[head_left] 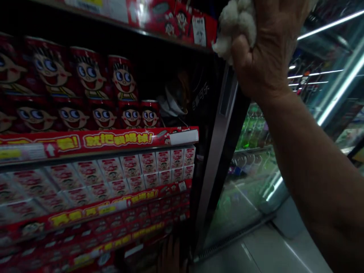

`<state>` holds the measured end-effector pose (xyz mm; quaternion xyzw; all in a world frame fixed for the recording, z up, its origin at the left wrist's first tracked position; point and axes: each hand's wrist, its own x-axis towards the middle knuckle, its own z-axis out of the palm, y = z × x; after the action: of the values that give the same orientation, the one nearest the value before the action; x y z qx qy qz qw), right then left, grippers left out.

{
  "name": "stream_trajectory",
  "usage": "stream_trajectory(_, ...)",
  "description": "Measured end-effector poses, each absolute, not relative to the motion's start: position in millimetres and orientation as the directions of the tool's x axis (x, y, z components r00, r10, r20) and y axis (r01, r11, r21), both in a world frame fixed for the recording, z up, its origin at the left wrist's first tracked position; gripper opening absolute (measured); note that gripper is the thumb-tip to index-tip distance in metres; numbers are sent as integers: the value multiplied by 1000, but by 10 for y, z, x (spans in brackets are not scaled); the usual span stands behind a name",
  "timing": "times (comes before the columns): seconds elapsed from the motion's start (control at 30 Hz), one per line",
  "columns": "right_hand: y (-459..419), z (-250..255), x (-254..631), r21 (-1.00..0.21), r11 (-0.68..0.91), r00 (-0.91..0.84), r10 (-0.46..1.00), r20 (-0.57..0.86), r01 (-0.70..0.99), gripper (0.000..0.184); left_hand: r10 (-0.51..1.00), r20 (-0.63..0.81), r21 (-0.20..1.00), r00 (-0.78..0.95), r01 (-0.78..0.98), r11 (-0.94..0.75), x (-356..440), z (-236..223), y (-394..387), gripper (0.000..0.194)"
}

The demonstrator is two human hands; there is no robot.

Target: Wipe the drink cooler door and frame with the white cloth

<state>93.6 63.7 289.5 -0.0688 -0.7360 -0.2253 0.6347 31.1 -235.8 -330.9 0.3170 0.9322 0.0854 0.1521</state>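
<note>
Overhead, head view: right hand [270, 41] fist-closed around crumpled off-white cloth [236, 24], pressed at top corner of black glass-door cooler frame [216, 151], grip bunching cloth into pad. Left hand [170, 256] low by bottom shelf edge; openness unclear. Red cartoon-face cans [85, 76] fill adjacent shelf.

I see an off-white, fluffy cloth [237, 22] bunched in the right hand [270, 41]. Left of the cloth, the cans [88, 76] are red and printed with a cartoon face: large white eyes, black hair. Below the cans, the shelf strip [99, 141] is red with yellow lettering and a white end panel. Below that strip, the small cartons [148, 163] are white with red print. Right of the cloth, the cooler door [256, 159] shows green bottles behind glass; its frame is silver-grey.
</note>
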Motion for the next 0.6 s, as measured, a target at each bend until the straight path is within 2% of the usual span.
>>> stream_trajectory(0.1,536,2362,1014,150,931,-272,-58,960,333,84,631,-229,161,-742,610,776,329,-3510,-2359,75)
stream_trajectory(0.17,483,2007,1052,89,948,-344,22,939,305,71,649,-191,157,-736,630,760,348,-3586,-2379,74)
stream_trajectory(0.23,444,1650,1062,86,949,-413,50,909,304,64,658,-180,183,-731,633,752,360,-3616,-2396,74)
stream_trajectory(0.43,419,360,1069,325,891,-458,-155,875,318,40,670,-163,238,-724,631,739,389,-3600,-2415,74)
stream_trajectory(0.5,434,-186,1130,303,925,-535,-140,833,229,41,671,-158,259,-724,626,736,406,-3592,-2430,75)
stream_trajectory(0.6,431,-1012,1266,234,969,-710,-112,695,76,43,675,-129,299,-727,620,725,431,-3586,-2464,74)
